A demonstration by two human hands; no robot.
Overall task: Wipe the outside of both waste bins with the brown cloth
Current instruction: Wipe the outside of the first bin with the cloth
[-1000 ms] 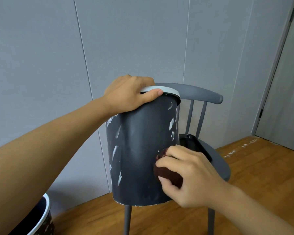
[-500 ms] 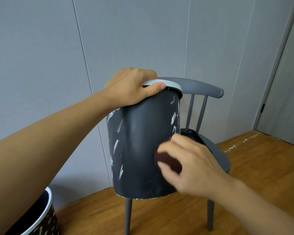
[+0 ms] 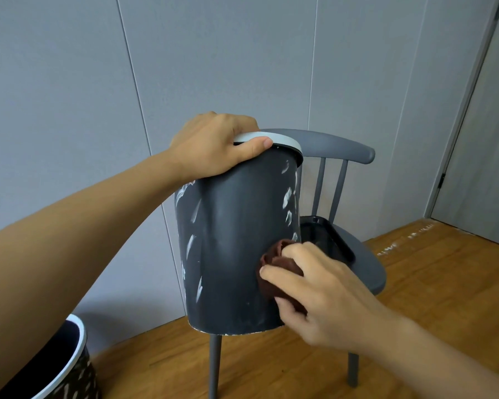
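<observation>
Currently left hand (image 3: 211, 145) grips white rim of held-up bin (image 3: 236, 243), thumb over lip; right hand (image 3: 323, 292) pinches bunched brown cloth (image 3: 277, 263) against lower right wall; second bin (image 3: 69, 370) on floor, bottom left; advice: keep firm pressure, overlap strokes, rotate bin to reach white smears.

2nd bin (image 3: 69, 375) cut off bottom-left; tray (image 3: 326, 240) partly hidden.
</observation>
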